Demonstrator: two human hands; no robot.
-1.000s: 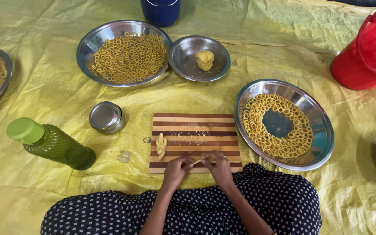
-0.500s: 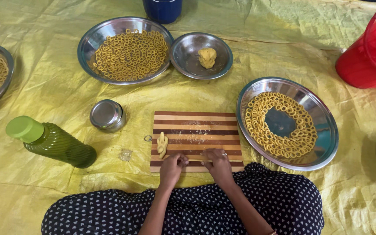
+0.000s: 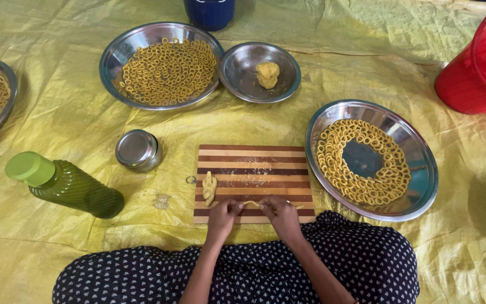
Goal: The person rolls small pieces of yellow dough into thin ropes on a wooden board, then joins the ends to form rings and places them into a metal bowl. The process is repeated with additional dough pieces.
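A striped wooden board lies on the yellow sheet in front of my crossed legs. My left hand and my right hand rest side by side on its near edge. Between them runs a thin yellow dough rope, pinched by the fingers of both hands. A small twisted lump of dough sits on the board's left side. To the right stands a steel plate ringed with small dough rings.
A green bottle lies at the left, a small steel cup beside it. Further back are a steel plate of dough rings, a steel bowl with a dough ball, a blue container, a red bucket.
My hands have spread slightly apart along the board's near edge, and the dough rope between them looks longer. The camera view has shifted a little.
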